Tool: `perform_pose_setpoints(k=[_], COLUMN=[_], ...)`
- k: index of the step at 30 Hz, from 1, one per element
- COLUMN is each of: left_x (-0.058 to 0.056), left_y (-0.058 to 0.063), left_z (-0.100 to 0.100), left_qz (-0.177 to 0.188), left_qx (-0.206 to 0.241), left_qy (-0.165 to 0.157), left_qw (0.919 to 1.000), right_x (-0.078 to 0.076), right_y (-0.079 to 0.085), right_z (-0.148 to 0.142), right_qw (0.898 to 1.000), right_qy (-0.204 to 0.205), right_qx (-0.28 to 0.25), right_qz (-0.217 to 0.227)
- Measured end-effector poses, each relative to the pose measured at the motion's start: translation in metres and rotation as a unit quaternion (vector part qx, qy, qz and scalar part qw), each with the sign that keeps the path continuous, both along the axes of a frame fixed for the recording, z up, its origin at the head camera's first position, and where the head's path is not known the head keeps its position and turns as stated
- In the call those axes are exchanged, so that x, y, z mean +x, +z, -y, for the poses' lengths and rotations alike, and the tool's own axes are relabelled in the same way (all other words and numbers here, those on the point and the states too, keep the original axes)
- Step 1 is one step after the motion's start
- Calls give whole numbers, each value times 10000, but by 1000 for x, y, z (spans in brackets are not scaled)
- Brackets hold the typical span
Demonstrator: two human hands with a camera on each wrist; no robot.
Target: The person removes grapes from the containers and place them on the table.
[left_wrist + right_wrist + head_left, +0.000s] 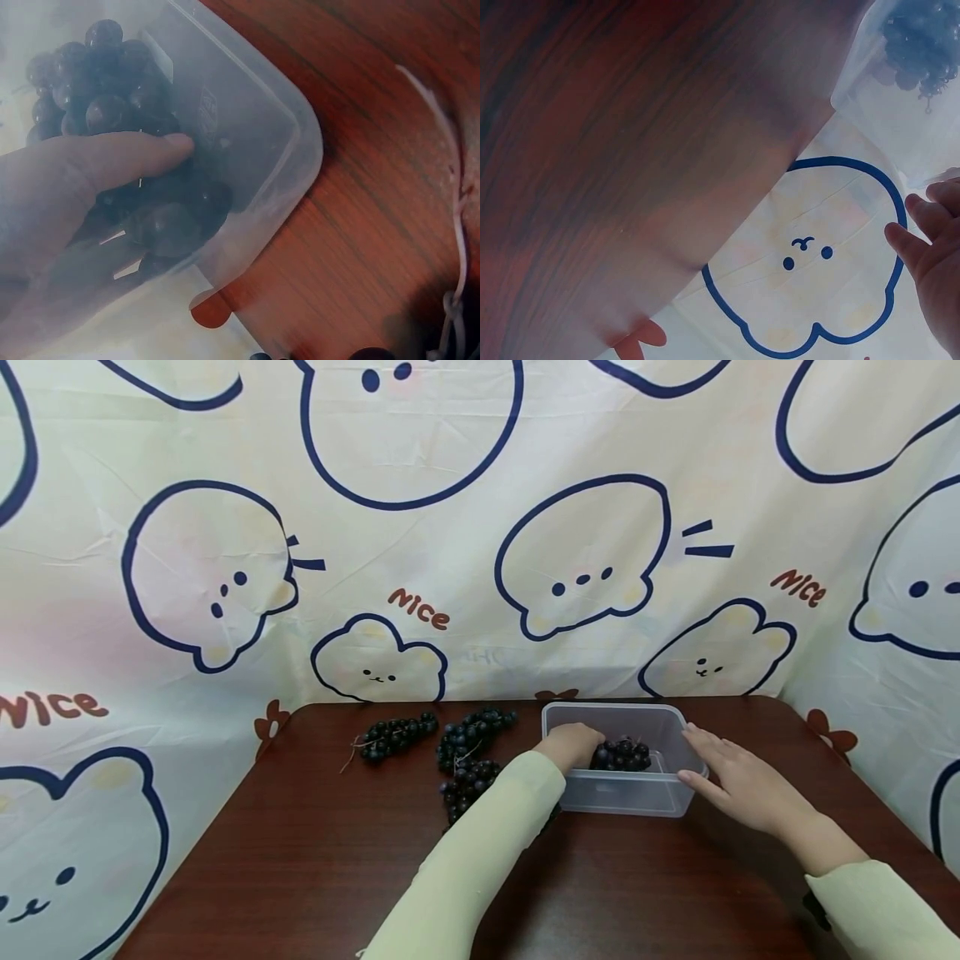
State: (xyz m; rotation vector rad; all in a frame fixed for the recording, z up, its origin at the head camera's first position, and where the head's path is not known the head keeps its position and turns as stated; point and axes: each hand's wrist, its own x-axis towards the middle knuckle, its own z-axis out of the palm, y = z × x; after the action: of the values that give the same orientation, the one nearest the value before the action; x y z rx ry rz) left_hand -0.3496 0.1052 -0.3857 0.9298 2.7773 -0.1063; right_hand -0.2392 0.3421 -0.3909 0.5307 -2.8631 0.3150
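A clear plastic container (622, 797) stands near the back of the table, right of the middle. My left hand (573, 746) reaches over its left side and down inside. Seen through the clear wall in the left wrist view, the left thumb (142, 154) lies across dark grapes (109, 112), with fingers beneath them. Another part of the dark grapes (622, 755) shows inside the container, right of that hand. My right hand (742, 781) rests at the container's right rim, fingers extended, thumb near the front corner. In the right wrist view its fingertips (896, 234) show beside the container (862, 90).
Left of the container lie more bunches of dark grapes: one at the far left (393, 737), one beside it (476, 732), and one nearer (467, 785), partly behind the left sleeve (480, 852). A patterned cloth (465, 560) hangs behind the brown table (300, 860).
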Motion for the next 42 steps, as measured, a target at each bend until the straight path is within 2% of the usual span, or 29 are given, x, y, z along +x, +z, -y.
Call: perform_pose_setpoints(k=[12, 23, 31, 37, 42], left_x=[-1, 2, 6, 11, 13], left_y=[2, 5, 9, 11, 15], left_z=[3, 3, 0, -1, -2], left_qz=[-59, -152, -638, -986, -1412], left_qx=[86, 185, 438, 377, 319], left_qy=[-192, -159, -418, -687, -923], left_qw=[9998, 9996, 9961, 9920, 9852], right_x=[-2, -2, -1, -1, -1], right_y=[-1, -1, -3, -4, -3], right_z=[0, 1, 0, 0, 0], right_qw=[9999, 9999, 9999, 9999, 9999], right_qy=[9, -5, -53, -73, -80], right_qx=[6, 21, 23, 44, 38], right_qz=[-103, -100, -109, -91, -87])
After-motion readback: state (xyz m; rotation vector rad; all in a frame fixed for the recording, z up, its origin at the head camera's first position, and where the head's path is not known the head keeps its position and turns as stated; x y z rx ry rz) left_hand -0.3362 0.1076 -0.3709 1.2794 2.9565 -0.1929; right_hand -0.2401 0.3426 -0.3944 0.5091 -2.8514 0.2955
